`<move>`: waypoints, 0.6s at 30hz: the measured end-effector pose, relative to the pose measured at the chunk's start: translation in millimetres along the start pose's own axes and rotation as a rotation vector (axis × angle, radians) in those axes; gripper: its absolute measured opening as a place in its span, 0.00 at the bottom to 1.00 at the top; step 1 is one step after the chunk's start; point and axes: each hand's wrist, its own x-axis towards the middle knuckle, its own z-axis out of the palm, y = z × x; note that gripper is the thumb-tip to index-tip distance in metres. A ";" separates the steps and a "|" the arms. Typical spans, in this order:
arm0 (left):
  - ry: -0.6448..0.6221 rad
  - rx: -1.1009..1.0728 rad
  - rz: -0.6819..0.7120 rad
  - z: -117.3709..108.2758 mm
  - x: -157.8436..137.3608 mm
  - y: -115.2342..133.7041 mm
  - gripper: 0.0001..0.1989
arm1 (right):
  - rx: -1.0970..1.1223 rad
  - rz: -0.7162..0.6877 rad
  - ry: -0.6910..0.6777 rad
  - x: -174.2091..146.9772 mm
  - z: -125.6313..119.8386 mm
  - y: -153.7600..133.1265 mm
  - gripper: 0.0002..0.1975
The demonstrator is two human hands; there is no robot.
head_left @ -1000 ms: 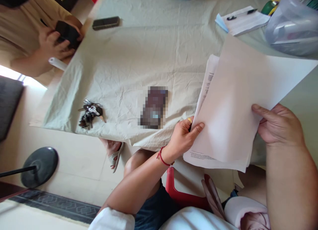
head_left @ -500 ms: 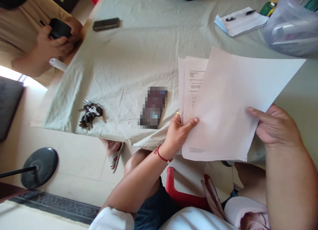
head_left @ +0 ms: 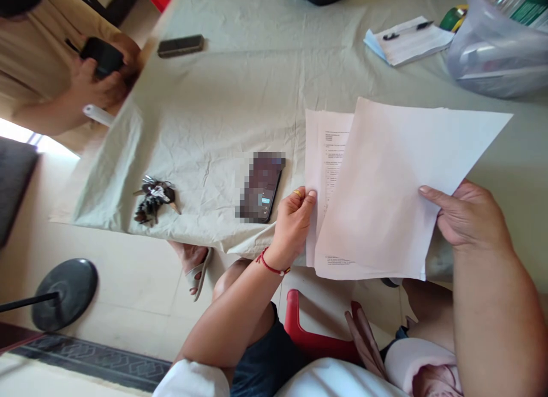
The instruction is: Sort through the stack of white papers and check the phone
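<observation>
Lowered toward the creased tablecloth (head_left: 222, 100), papers (head_left: 385, 191) stay pinched by left hand (head_left: 293, 223) and right hand (head_left: 468, 220).

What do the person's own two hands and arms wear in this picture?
The left hand wears a gold ring on one finger, and a thin red cord bracelet circles its wrist. The right hand shows no ring or band. Both forearms are bare; a white sleeve starts near the left elbow.

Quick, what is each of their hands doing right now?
Left hand: closed, pinching the left edge of the printed sheets.
Right hand: closed, holding the blank top sheet by its right edge.
</observation>
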 end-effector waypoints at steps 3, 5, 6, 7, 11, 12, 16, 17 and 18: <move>0.025 0.051 0.037 -3.2 2.0 0.7 0.20 | 0.002 -0.050 0.063 3.4 -1.6 3.2 0.27; 0.033 0.075 0.038 -4.6 2.1 1.6 0.19 | 0.022 -0.112 0.144 7.2 -2.6 3.7 0.24; 0.040 0.103 0.044 -5.0 1.7 2.0 0.22 | 0.039 -0.144 0.186 9.1 -3.1 3.3 0.23; 0.051 0.146 0.061 -5.1 1.1 2.3 0.27 | 0.060 -0.171 0.221 10.8 -3.5 2.5 0.21; 0.064 0.396 0.210 -3.7 -1.1 1.0 0.21 | 0.116 -0.198 0.259 12.7 -3.7 -1.9 0.20; 0.052 0.446 0.221 -2.9 -1.2 0.2 0.14 | 0.119 -0.183 0.243 11.9 -3.4 -2.6 0.21; 0.017 0.474 0.162 -0.5 -0.4 -2.6 0.09 | 0.107 -0.150 0.175 7.0 -0.5 -3.8 0.22; 0.013 0.446 0.158 -0.5 -0.1 -2.6 0.11 | 0.106 -0.147 0.171 6.1 0.3 -4.0 0.22; 0.009 0.415 0.158 -0.6 0.1 -2.5 0.13 | 0.108 -0.142 0.171 5.4 0.9 -4.2 0.22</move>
